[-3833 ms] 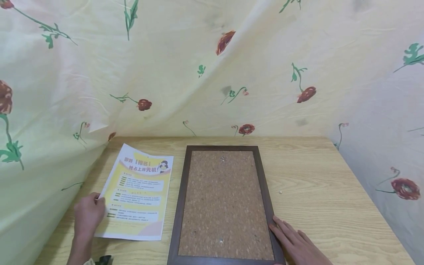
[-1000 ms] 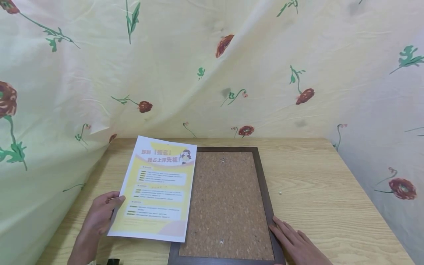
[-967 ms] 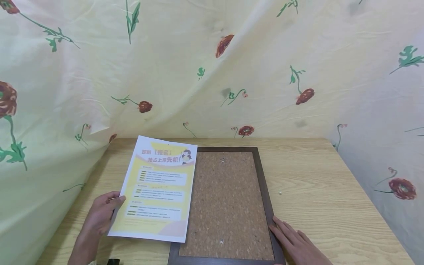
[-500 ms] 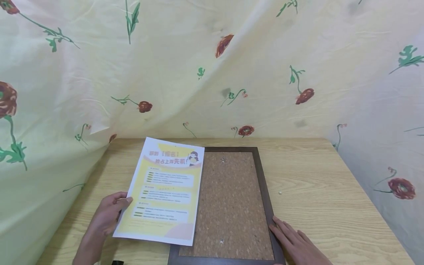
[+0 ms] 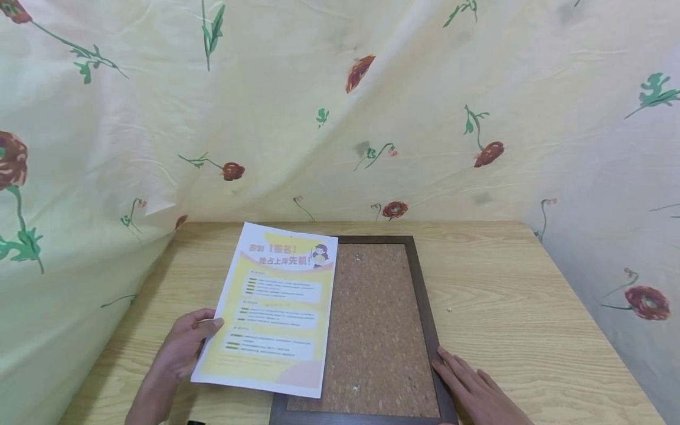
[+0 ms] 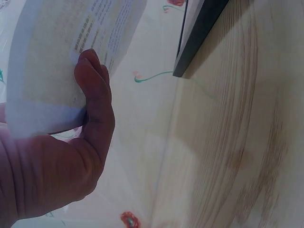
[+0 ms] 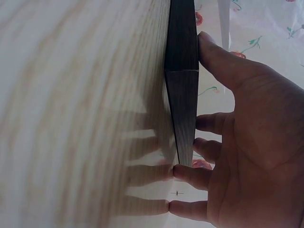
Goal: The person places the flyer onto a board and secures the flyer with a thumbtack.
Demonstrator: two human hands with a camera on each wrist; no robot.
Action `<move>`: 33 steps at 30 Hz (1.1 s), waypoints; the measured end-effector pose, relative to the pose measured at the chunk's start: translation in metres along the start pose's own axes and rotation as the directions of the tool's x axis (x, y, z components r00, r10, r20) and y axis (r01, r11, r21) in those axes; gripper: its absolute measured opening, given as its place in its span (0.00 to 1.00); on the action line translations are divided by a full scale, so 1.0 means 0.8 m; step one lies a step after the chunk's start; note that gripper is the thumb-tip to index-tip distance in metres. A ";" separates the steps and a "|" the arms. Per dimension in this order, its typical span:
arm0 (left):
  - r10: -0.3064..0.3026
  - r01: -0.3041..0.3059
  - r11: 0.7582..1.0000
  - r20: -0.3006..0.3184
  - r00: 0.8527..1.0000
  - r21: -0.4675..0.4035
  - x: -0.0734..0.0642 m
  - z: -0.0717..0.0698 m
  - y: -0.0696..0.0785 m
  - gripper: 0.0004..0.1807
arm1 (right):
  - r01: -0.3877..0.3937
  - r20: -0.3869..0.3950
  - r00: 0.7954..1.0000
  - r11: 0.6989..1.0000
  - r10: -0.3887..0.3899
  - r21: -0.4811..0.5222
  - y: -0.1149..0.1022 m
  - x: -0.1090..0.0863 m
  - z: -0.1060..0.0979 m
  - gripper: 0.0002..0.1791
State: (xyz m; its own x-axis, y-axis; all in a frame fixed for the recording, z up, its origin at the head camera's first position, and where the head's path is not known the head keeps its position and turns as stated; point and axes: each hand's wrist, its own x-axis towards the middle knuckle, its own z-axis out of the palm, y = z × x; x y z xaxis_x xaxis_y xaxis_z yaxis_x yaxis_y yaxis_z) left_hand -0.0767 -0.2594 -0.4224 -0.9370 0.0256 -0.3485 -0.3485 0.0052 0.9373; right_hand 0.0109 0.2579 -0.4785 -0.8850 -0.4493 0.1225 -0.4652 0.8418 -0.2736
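A printed poster sheet (image 5: 276, 307), yellow and white, hangs over the left part of a cork board (image 5: 382, 330) with a dark brown frame. My left hand (image 5: 180, 348) pinches the sheet at its lower left edge. In the left wrist view, that hand's fingers (image 6: 97, 99) lie against the back of the curved paper (image 6: 47, 80). My right hand (image 5: 478, 389) rests against the frame's lower right side. The right wrist view shows its thumb and fingertips on the dark frame (image 7: 182, 95), two other fingertips reaching the tabletop. The board's left part is hidden by the sheet.
A small clear object (image 5: 449, 309) lies on the wood-grain table (image 5: 504, 277) right of the board. Small shiny spots (image 5: 358, 257) show on the cork. A flowered cloth (image 5: 425, 106) surrounds the table's back and sides. A black object (image 5: 196, 422) shows at the bottom edge.
The left hand has carried the poster sheet rightward from the table beside the board to over its left part, still moving right recently. The right hand and board have stayed in place.
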 end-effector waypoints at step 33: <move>0.027 -0.010 0.996 0.191 0.981 -0.087 -0.001 0.043 -0.002 0.16 | 0.052 -0.018 0.998 0.998 -0.052 -0.042 0.008 -0.001 0.003 0.58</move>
State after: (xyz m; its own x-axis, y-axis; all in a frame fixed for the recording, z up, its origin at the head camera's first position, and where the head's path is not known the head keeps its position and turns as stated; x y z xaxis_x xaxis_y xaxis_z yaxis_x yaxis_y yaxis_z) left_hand -0.0747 -0.2247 -0.4240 -0.9236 0.2167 -0.3162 -0.3400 -0.0822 0.9368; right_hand 0.0090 0.2629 -0.4825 -0.8595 -0.4872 0.1542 -0.5108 0.8293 -0.2268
